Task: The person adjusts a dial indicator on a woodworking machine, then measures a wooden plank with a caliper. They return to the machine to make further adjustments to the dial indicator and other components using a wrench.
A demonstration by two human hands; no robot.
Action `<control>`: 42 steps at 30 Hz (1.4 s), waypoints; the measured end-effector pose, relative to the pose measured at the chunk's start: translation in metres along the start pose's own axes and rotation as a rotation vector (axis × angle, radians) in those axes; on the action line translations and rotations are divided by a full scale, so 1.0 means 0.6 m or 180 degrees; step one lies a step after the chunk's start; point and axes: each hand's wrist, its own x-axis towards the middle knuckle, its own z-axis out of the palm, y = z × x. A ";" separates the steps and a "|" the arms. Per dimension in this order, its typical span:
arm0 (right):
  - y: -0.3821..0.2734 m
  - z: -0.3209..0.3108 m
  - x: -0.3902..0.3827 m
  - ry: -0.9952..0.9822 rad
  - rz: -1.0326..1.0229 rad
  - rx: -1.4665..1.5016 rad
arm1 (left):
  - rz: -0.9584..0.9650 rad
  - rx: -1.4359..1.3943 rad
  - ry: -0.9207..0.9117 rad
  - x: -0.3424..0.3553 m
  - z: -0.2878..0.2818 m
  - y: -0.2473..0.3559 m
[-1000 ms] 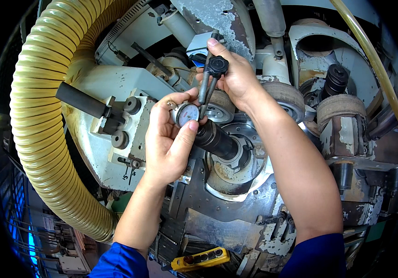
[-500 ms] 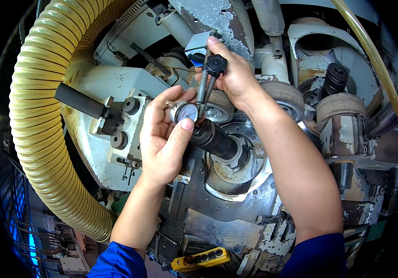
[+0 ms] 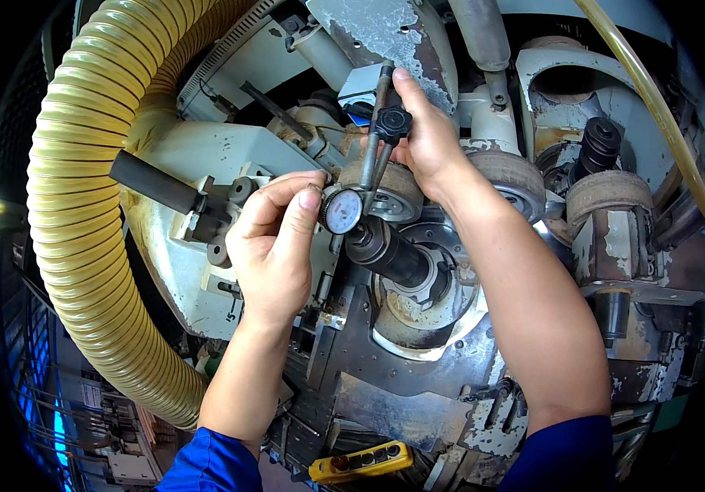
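Observation:
My left hand (image 3: 275, 254) is closed in a pinch at the left rim of a small round dial indicator (image 3: 342, 211), its white face turned up toward me. What the fingertips grip there is mostly hidden. The indicator is fixed to the jointed rods of a stand (image 3: 375, 139) with a black clamp knob (image 3: 393, 123). My right hand (image 3: 430, 143) is wrapped around this stand from the right, thumb near the top of a rod, other fingers partly hidden behind. A grey and blue block (image 3: 361, 86) shows at the upper end. Just below the dial stands a dark cylindrical spindle (image 3: 385, 250).
A thick yellow ribbed hose (image 3: 61, 213) curves down the left side. Worn wheels (image 3: 492, 176) and another dark spindle (image 3: 598, 143) lie to the right. A dark bar (image 3: 152, 180) juts out at left. A yellow push-button pendant (image 3: 361, 462) hangs at the bottom.
My left thumb has come off the dial face, and the fingers now pinch at its left rim. The dial shows fully. The view has shifted slightly.

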 end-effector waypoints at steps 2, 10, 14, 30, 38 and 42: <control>0.001 0.000 0.002 0.0010 0.0019 0.0015 | 0.0074 0.0049 0.0027 0.003 0.000 0.003; 0.002 -0.004 0.004 0.0019 0.0013 -0.0027 | -0.0234 -0.0222 0.0019 -0.001 0.004 0.006; 0.003 -0.005 0.005 0.0030 0.0000 -0.0036 | -0.0184 -0.0171 0.0013 0.003 0.004 0.008; -0.006 0.003 -0.005 -0.0111 0.0101 0.0317 | -0.0996 0.0136 -0.0347 -0.285 -0.110 0.096; -0.086 0.019 -0.243 0.1016 0.0310 -0.0323 | -0.1636 0.1236 -0.1595 -0.583 -0.253 0.199; -0.094 0.050 -0.510 0.0618 0.0115 -0.1360 | -0.2699 0.0850 -0.1482 -0.769 -0.325 0.240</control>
